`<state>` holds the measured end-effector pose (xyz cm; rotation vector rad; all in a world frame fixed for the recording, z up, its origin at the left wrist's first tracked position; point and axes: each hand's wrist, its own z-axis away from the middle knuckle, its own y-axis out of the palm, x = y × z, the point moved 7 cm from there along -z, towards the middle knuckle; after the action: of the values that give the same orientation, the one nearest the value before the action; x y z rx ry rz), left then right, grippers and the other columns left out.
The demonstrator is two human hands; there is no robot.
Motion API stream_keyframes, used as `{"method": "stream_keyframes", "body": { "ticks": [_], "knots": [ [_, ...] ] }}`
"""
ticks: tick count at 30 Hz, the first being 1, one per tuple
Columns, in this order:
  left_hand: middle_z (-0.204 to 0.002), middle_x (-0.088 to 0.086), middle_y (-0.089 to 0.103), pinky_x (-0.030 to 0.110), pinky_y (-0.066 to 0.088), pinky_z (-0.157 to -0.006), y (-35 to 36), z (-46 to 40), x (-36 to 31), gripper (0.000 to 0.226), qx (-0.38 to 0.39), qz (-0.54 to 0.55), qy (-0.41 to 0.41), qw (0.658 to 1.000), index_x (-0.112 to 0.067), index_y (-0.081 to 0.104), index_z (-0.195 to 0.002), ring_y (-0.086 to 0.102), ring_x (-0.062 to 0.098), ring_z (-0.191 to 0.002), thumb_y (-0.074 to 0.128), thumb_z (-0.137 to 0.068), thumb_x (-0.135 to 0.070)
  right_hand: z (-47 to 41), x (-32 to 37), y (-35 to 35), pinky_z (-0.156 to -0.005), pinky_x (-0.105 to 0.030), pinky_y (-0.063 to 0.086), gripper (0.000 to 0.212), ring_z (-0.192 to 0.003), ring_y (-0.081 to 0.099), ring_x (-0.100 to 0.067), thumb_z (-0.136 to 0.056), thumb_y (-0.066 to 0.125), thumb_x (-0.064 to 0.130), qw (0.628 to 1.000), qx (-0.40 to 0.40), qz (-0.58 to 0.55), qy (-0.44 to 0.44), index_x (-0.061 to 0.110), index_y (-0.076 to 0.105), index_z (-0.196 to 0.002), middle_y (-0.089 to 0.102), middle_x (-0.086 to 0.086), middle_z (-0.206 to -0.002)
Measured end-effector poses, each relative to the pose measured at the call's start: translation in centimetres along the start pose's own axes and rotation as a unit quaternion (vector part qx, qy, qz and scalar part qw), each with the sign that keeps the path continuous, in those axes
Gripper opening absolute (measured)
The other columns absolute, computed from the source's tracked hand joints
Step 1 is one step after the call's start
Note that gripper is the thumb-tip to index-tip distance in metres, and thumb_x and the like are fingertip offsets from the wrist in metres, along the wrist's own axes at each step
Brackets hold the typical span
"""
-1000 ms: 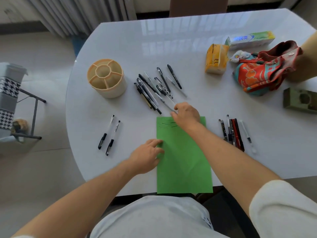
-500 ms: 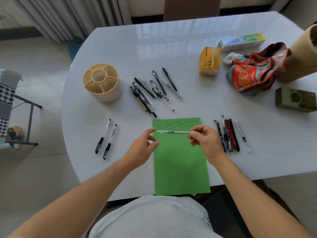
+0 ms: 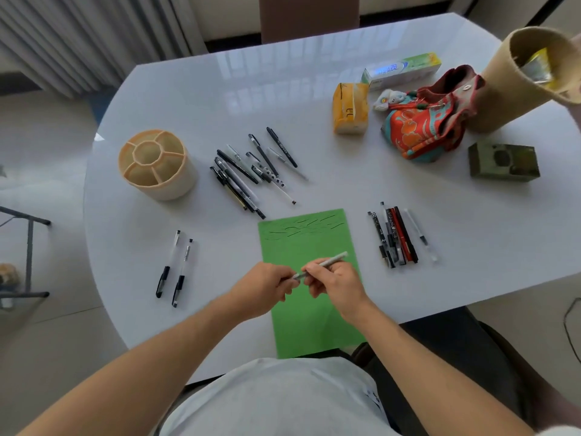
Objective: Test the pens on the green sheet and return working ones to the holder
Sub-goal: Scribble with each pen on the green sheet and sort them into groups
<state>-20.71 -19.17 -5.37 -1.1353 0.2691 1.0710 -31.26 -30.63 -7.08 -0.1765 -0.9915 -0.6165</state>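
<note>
Now the pen [image 3: 323,264] lies on a slant above the green sheet [image 3: 309,284], its long axis running from low beside the left hand [image 3: 262,291] up and away past the right hand [image 3: 336,286], the far end pointing toward the row of pens [image 3: 396,236] on the right. It is a slim, pale grey-white stick with a darker end by the left hand. The right hand has its fingers curled round the barrel; the left hand pinches the near end (whether that is a cap or the tip I cannot tell). Half a second ago the pen sat level across the top of the sheet with the hands set apart at its two ends; the hands have since drawn together and nearer the body, and the pen has tilted. Beyond the hands the sheet carries dark scribbles [image 3: 303,226] at its far edge. Farther off to the left of the left hand stands the round holder [image 3: 157,163] on the white bench [image 3: 314,99], with a loose heap of pens [image 3: 251,171] between it and the sheet, and two black-capped pens [image 3: 174,269] lie left of the left hand.
</note>
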Motion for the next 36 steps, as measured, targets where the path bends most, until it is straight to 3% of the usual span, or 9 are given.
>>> {"method": "stream_keyframes", "body": {
  "ticks": [4, 8, 14, 22, 26, 29, 31, 33, 36],
  "knots": [
    [-0.076, 0.003, 0.067, 0.037, 0.050, -0.066, -1.4, -0.7, -0.7, 0.031, -0.060, -0.097, 0.010, 0.993, -0.011, 0.063, -0.087, 0.062, 0.022, -0.068, 0.045, -0.104, -0.031, -1.2, 0.8, -0.4, -0.049, -0.029, 0.053, 0.020, -0.051, 0.061, -0.017, -0.095, 0.066, 0.014, 0.996, -0.083, 0.002, -0.019, 0.006, 0.074, -0.078, 0.071, -0.010, -0.067],
    [-0.085, 0.008, 0.068, 0.038, 0.046, -0.068, -3.6, 0.7, 4.1, 0.029, -0.122, -0.132, -0.066, 0.981, -0.010, 0.064, -0.090, 0.062, 0.031, -0.078, 0.046, -0.104, -0.028, -3.8, 3.0, -7.6, -0.052, -0.030, 0.055, 0.018, -0.052, 0.063, -0.013, -0.097, 0.065, 0.017, 0.970, -0.240, -0.025, -0.030, 0.008, 0.072, -0.083, 0.070, -0.004, -0.065],
    [-0.124, -0.001, 0.066, 0.034, 0.052, -0.086, -2.3, 1.0, 4.8, 0.025, -0.130, -0.122, 0.022, 0.984, -0.017, 0.070, -0.103, 0.063, 0.020, -0.110, 0.050, -0.102, -0.033, -6.3, 3.8, -6.5, -0.070, -0.039, 0.062, 0.009, -0.070, 0.074, -0.016, -0.093, 0.066, 0.024, 0.963, -0.148, 0.202, -0.097, 0.028, 0.075, -0.094, 0.077, 0.001, -0.084],
    [-0.154, 0.003, 0.043, 0.034, 0.029, -0.120, 1.3, 0.3, 5.2, 0.031, -0.067, -0.129, 0.029, 0.989, -0.015, 0.069, -0.106, 0.037, 0.019, -0.144, 0.045, -0.104, -0.034, -6.4, 3.5, -4.6, -0.061, -0.030, 0.056, 0.015, -0.066, 0.066, -0.016, -0.094, 0.062, 0.016, 0.911, -0.170, 0.348, -0.143, 0.014, 0.075, -0.100, 0.072, 0.001, -0.077],
    [-0.154, 0.000, 0.043, 0.033, 0.026, -0.120, 1.1, 0.3, 5.3, 0.032, -0.073, -0.121, 0.022, 0.990, -0.017, 0.069, -0.101, 0.036, 0.016, -0.145, 0.044, -0.103, -0.036, -6.3, 4.1, -6.8, -0.058, -0.033, 0.060, 0.013, -0.069, 0.069, -0.017, -0.095, 0.058, 0.015, 0.900, -0.221, 0.353, -0.125, 0.012, 0.070, -0.099, 0.072, -0.003, -0.080],
    [-0.151, 0.002, 0.048, 0.033, 0.029, -0.118, 0.9, 0.2, 5.1, 0.032, -0.077, -0.111, 0.023, 0.991, -0.017, 0.070, -0.099, 0.039, 0.017, -0.143, 0.045, -0.103, -0.036, -5.6, 4.5, -7.7, -0.051, -0.024, 0.055, 0.010, -0.068, 0.071, -0.021, -0.094, 0.060, 0.015, 0.913, -0.235, 0.313, -0.115, 0.023, 0.063, -0.089, 0.071, -0.001, -0.078],
    [-0.146, 0.004, 0.053, 0.033, 0.033, -0.114, 0.8, 0.2, 4.9, 0.029, -0.084, -0.094, 0.024, 0.992, -0.016, 0.070, -0.097, 0.044, 0.018, -0.139, 0.048, -0.102, -0.035, -5.0, 4.4, -7.7, -0.055, -0.033, 0.059, 0.010, -0.063, 0.072, -0.022, -0.094, 0.061, 0.014, 0.936, -0.231, 0.243, -0.111, 0.021, 0.061, -0.088, 0.073, -0.003, -0.080],
    [-0.136, 0.006, 0.061, 0.033, 0.041, -0.107, 0.4, 0.2, 4.6, 0.027, -0.107, -0.075, 0.022, 0.991, -0.014, 0.070, -0.099, 0.052, 0.020, -0.128, 0.051, -0.101, -0.033, -4.3, 3.9, -7.0, -0.060, -0.039, 0.062, 0.005, -0.062, 0.071, -0.022, -0.094, 0.063, 0.010, 0.963, -0.193, 0.158, -0.100, 0.015, 0.064, -0.092, 0.075, -0.007, -0.080],
    [-0.114, -0.001, 0.069, 0.033, 0.051, -0.090, -0.4, 0.3, 3.7, 0.025, -0.147, -0.047, 0.013, 0.988, -0.017, 0.071, -0.103, 0.060, 0.015, -0.102, 0.053, -0.100, -0.033, -3.0, 2.9, -4.8, -0.063, -0.032, 0.062, 0.001, -0.068, 0.071, -0.024, -0.094, 0.067, 0.005, 0.991, -0.095, 0.059, -0.073, 0.006, 0.068, -0.094, 0.076, -0.013, -0.083]
  ]
}}
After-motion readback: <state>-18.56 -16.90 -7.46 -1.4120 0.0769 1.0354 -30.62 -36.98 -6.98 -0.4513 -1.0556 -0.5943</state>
